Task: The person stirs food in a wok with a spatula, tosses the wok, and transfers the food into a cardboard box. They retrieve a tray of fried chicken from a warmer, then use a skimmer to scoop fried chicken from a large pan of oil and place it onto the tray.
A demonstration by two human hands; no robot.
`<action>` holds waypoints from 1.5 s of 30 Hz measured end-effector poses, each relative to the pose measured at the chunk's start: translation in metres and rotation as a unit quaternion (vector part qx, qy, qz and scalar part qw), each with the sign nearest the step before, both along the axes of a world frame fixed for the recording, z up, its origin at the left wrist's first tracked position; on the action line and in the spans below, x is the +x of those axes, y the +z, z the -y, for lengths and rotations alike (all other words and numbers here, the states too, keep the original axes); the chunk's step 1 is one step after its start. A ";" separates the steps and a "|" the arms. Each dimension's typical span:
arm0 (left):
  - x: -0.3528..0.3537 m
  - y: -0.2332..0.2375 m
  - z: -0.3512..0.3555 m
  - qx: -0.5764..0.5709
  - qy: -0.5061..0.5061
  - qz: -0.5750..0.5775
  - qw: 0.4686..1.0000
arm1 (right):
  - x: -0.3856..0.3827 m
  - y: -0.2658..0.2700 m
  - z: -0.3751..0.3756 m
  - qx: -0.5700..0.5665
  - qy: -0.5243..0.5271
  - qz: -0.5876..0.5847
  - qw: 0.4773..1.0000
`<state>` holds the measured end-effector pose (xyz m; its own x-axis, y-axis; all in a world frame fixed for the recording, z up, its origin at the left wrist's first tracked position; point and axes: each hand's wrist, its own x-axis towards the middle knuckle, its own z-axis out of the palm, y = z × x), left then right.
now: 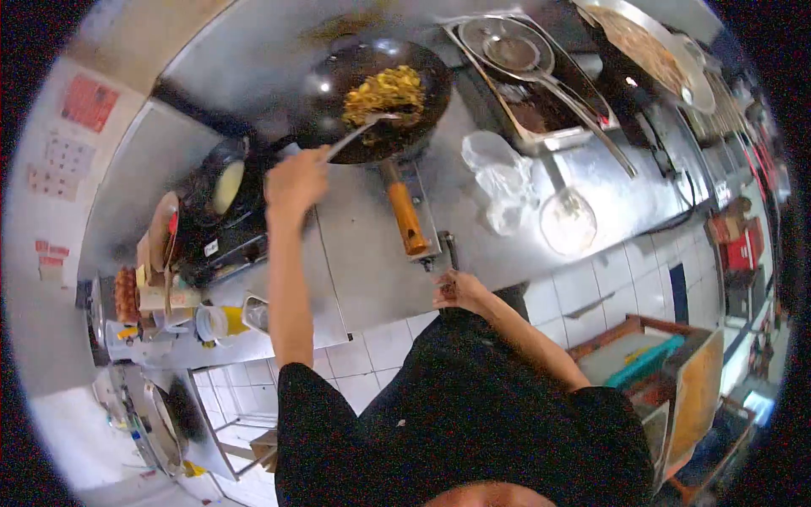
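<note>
My left hand (296, 182) is closed around a long-handled metal cooking utensil (351, 138). Its far end reaches into yellow and brown food (384, 91) inside a dark wok (329, 84), where the exact shape of the head is hard to see. The wok's wooden handle (405, 215) points back toward me, with no hand on it. Lower down, my right hand (460, 291) is at the counter's front edge, beside a small dark lever (448, 249). Its fingers are curled, and I cannot make out what is in them.
Right of the wok lie a crumpled clear plastic bag (498, 182), a round ladle (568, 221) and a strainer (507, 46) resting over a rectangular tray (541, 135). A large pan of brown liquid (634, 42) stands far right. A second pan (224, 177) sits at left.
</note>
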<state>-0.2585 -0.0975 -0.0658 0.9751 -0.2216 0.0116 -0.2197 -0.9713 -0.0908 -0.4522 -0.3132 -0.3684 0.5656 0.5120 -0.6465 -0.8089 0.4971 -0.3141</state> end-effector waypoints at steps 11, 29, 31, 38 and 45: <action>0.025 -0.023 0.008 0.012 0.038 -0.077 0.996 | 0.025 -0.045 -0.061 0.223 -0.244 -0.158 0.931; -0.039 -0.031 -0.013 -0.164 0.025 -0.151 0.974 | 0.006 -0.038 -0.102 -0.684 -0.159 0.312 0.640; -0.037 -0.033 -0.018 -0.204 0.070 -0.213 0.953 | 0.005 -0.040 -0.100 -0.714 -0.154 0.310 0.608; -0.030 -0.047 -0.037 -0.253 -0.045 -0.164 0.952 | 0.004 -0.020 -0.082 -0.519 -0.164 0.323 0.774; 0.004 -0.065 -0.067 -0.131 -0.124 0.002 0.984 | 0.003 -0.017 -0.088 -0.780 0.014 0.341 0.525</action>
